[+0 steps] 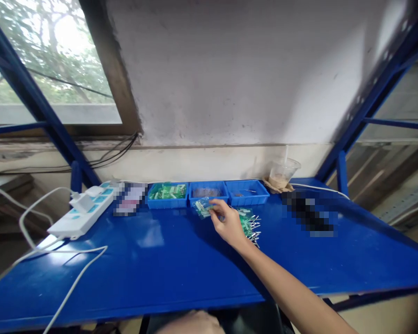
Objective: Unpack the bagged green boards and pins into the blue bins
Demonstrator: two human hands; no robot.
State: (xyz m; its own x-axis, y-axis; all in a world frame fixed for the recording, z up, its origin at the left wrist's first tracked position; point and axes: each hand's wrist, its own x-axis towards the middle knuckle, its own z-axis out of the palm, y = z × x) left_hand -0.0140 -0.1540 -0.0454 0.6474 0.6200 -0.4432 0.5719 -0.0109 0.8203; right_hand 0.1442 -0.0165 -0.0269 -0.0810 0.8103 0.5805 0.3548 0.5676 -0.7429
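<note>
Head view: one blue table (167, 264) against a white wall. Three blue trays in a row at the back edge: left tray (167, 195) full of green parts, middle tray (208, 192) with a thin layer of small brownish parts, right tray (247, 192) nearly bare, a couple of small bits inside. One plastic cup (281, 174) with a straw and beige drink stands just right of the trays. One white power strip (84, 209) at the left, one plug in it, white cables trailing over the table edge. Two blurred patches on the table, contents unreadable.

Right hand (229, 225) reaches across the table, just in front of the middle tray. Thumb and fingertips pinched closed on one small clear bag of green parts (202, 207), which sits at the hand's left, low over the table; whether it touches the surface, cannot tell. Remaining fingers loosely curled. One pile of green boards with metal pins (251, 226) lies on the table just right of and partly under the hand; count of boards in the pile unclear.

Left hand (191, 323) only a sliver at the bottom edge, below the table front; fingers not visible, open or closed cannot tell.
</note>
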